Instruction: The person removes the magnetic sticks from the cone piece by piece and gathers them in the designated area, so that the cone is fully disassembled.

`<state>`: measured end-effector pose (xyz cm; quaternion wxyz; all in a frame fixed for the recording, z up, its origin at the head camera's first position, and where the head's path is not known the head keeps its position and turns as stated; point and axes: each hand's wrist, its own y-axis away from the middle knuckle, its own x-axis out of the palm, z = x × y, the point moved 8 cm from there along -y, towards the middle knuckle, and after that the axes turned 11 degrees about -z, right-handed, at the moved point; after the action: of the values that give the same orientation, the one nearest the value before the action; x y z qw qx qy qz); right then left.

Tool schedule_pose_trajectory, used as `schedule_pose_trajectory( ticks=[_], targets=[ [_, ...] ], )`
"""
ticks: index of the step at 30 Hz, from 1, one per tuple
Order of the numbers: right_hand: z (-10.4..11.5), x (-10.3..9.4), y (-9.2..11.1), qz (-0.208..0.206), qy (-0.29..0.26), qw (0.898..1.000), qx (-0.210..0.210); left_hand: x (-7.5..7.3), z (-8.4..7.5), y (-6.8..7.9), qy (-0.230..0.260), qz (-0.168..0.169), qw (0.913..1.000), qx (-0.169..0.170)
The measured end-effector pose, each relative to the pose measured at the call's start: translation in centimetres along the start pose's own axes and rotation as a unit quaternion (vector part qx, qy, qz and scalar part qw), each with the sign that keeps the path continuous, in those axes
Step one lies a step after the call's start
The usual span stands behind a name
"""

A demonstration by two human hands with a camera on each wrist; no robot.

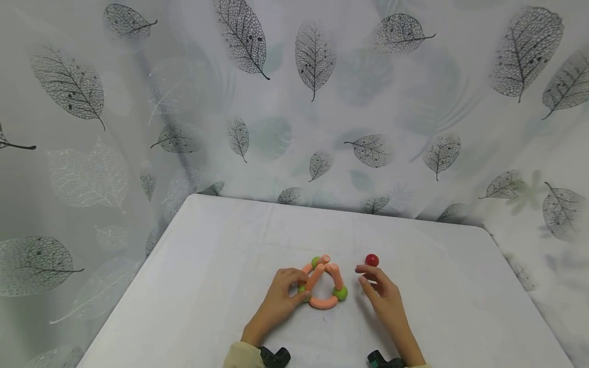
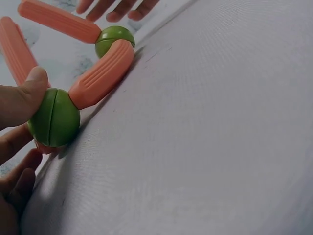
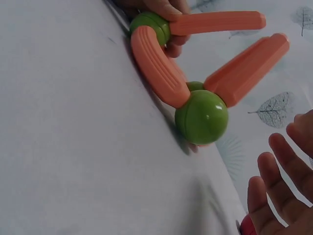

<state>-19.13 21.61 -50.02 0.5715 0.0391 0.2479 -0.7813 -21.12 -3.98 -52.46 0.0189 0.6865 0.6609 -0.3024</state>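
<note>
A frame of orange rods and green balls sits on the white table; it looks like a magnetic building toy. My left hand [image 1: 276, 299] pinches the green ball [image 2: 55, 120] at its left corner, thumb on one side and fingers behind. A curved orange rod [image 1: 323, 303] joins that ball to the right green ball [image 3: 201, 117]. From these two balls, orange rods [image 3: 250, 68] slant upward. A third green ball [image 1: 315, 262] shows at the back. My right hand [image 1: 385, 299] hovers right of the frame, fingers loosely bent and holding nothing. Close beyond its fingertips is a red ball [image 1: 371, 260].
The white tabletop [image 1: 460, 296] reaches out on both sides of the hands. Behind it and along its sides hangs a leaf-patterned cloth [image 1: 285, 153]. Dark wrist devices [image 1: 276, 358] sit on both wrists.
</note>
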Motion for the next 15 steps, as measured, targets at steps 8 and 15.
schedule_pose_trajectory(
  ticks=[8, 15],
  targets=[
    [0.6, 2.3, 1.2, 0.078, -0.011, 0.997, -0.023, 0.1, -0.1, -0.1, 0.006, 0.0, 0.9997, 0.025],
    [1.0, 3.0, 1.7, 0.095, 0.005, 0.994, -0.054, -0.1, -0.5, 0.0, 0.005, -0.007, 0.9984, 0.055]
  ],
)
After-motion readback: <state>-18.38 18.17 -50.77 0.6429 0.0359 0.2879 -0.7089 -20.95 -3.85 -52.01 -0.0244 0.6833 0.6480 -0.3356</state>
